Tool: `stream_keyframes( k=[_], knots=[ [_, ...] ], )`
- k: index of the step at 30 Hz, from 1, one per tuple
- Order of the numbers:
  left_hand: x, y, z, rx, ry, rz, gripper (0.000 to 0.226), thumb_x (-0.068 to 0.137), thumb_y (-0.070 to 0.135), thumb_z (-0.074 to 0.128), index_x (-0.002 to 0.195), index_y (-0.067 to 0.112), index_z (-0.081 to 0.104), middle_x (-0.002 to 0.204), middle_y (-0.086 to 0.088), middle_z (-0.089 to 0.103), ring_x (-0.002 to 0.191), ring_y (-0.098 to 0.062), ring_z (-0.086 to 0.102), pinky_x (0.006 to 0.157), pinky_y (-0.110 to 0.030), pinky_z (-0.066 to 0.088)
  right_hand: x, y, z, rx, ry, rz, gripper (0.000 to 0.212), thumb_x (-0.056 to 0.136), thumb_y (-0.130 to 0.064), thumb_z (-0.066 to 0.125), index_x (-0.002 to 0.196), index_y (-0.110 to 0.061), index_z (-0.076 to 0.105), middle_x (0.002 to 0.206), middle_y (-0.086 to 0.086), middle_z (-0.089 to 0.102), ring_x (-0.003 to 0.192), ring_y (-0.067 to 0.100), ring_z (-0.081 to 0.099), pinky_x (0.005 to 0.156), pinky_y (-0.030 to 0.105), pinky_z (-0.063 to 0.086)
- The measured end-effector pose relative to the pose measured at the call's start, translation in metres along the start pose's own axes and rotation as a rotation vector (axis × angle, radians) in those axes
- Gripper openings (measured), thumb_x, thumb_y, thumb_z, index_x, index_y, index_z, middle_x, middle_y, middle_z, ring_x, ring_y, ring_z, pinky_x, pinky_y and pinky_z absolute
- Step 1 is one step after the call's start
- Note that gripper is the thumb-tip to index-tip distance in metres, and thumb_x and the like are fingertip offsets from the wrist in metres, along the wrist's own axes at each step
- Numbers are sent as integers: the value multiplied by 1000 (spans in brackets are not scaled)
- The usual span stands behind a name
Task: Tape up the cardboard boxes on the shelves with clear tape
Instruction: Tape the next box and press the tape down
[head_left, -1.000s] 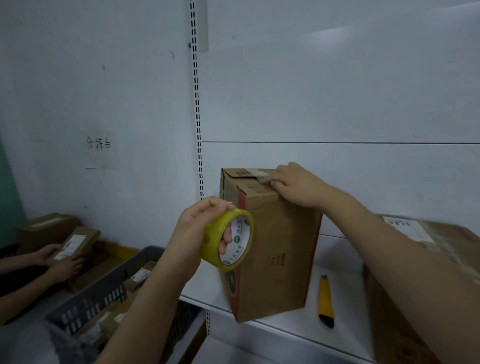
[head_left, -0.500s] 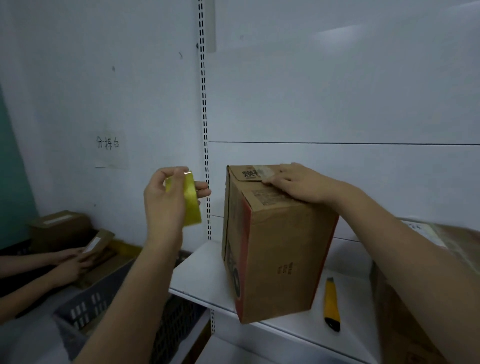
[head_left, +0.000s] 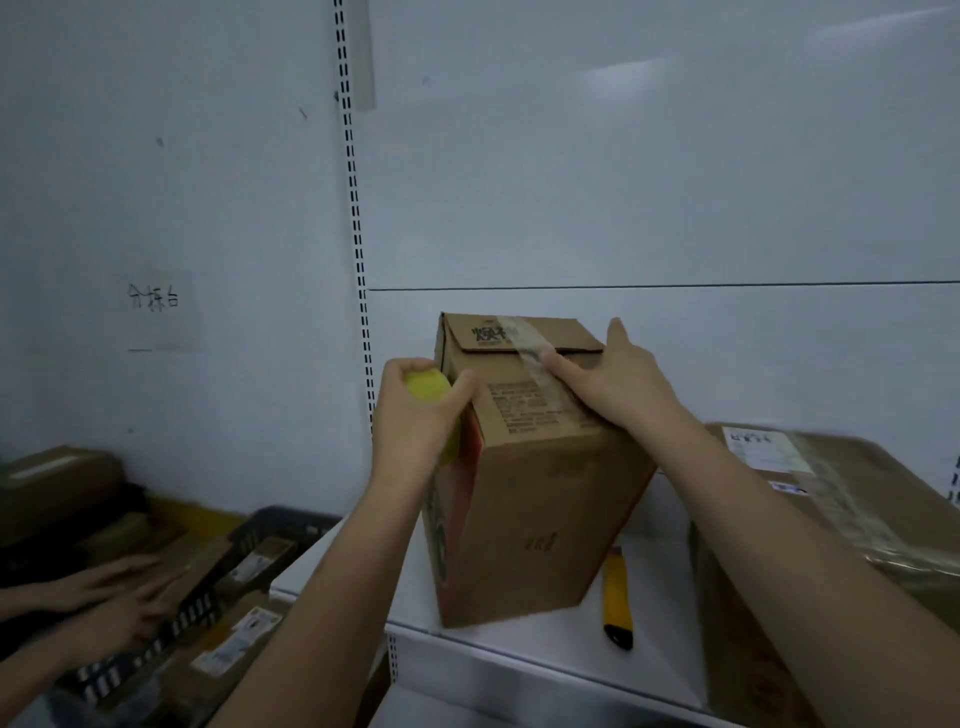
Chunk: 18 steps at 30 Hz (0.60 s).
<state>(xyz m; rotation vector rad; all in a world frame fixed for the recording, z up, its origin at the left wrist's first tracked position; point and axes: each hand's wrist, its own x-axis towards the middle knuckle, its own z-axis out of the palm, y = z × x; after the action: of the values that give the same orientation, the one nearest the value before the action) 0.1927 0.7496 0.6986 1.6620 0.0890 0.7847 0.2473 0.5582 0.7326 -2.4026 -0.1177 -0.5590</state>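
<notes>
A tall brown cardboard box (head_left: 540, 499) stands upright on the white shelf (head_left: 670, 623), turned slightly. A strip of clear tape (head_left: 524, 348) runs across its closed top flaps. My right hand (head_left: 618, 379) lies flat on the top, fingers straight, pressing the tape down. My left hand (head_left: 415, 415) grips a yellow tape roll (head_left: 428, 387) against the box's upper left edge; most of the roll is hidden by my fingers.
A yellow utility knife (head_left: 617, 597) lies on the shelf right of the box. A larger taped carton (head_left: 831, 545) sits at the far right. Lower left, another person's hands (head_left: 104, 603) work over a dark crate (head_left: 249, 551) of parcels.
My left hand brought the roll up and then right, to the box's top left edge. My right hand slid back along the top and flattened over the tape. The view shifted down.
</notes>
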Motion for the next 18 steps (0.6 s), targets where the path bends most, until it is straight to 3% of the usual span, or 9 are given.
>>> stream_keyframes(
  k=[4,7,10,13,18],
  knots=[
    [-3,-12,-11,-17,-56,141,44,78,30,82,109,34,51,107,12,60,96,-5,62,79,-35,59,-19,11,20,88,105,-40,116,76,-81,56,158,-23,-1,146,16,38,129,34,47,96,43,45],
    [-14,-23,-22,-80,-69,145,43,82,26,81,111,34,51,105,18,57,89,7,61,64,-17,56,-32,20,27,123,119,-54,116,74,-81,57,158,-25,1,144,13,33,126,32,47,92,40,45],
    [-20,-30,-35,-122,-67,145,40,86,18,76,115,29,52,108,12,58,92,-3,63,57,-12,52,-40,20,29,146,116,-93,114,68,-82,61,155,-25,15,134,7,33,123,26,47,96,37,44],
    [-24,-34,-50,-160,-106,177,38,87,8,73,115,26,53,115,2,62,97,-15,69,61,-22,58,-48,14,37,179,179,-153,101,66,-80,66,142,-22,36,120,1,33,110,19,52,94,33,49],
    [-43,-46,-65,-175,-132,232,42,87,2,72,115,26,53,114,4,65,95,-7,70,62,-21,58,-77,26,68,279,283,-178,117,67,-72,71,157,-24,15,120,-6,27,102,2,39,88,18,38]
  ],
)
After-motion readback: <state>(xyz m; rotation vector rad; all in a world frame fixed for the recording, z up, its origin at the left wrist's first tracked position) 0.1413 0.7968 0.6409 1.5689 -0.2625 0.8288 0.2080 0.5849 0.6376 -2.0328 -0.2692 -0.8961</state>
